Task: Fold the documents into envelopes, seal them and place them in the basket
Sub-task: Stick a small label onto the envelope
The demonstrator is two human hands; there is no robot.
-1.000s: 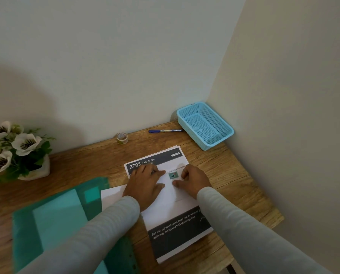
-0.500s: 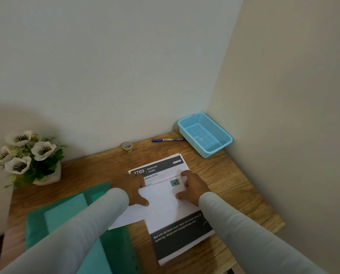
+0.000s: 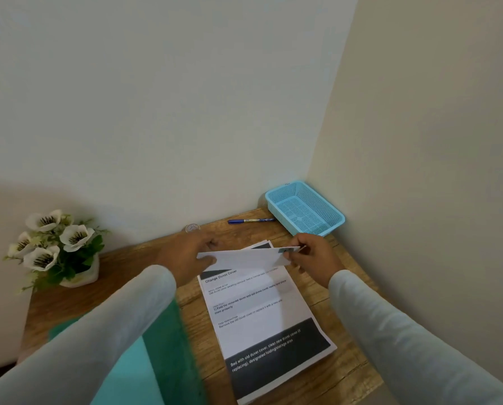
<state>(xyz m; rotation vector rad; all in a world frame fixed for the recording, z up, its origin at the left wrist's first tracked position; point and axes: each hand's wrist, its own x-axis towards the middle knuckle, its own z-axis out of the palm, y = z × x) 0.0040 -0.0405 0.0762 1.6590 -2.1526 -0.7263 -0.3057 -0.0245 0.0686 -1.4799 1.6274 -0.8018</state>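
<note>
We hold the white envelope (image 3: 244,257) mid-frame, left hand (image 3: 185,254) and right hand (image 3: 316,255) each with a grip pinching one end, above the documents (image 3: 267,320) on the wooden desk (image 3: 133,258); the blue basket (image 3: 280,213) sits right, in the walls' corner.

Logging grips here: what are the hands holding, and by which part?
A white envelope, above the document stack. The left hand grips its left end; the right hand pinches its right end.
</note>
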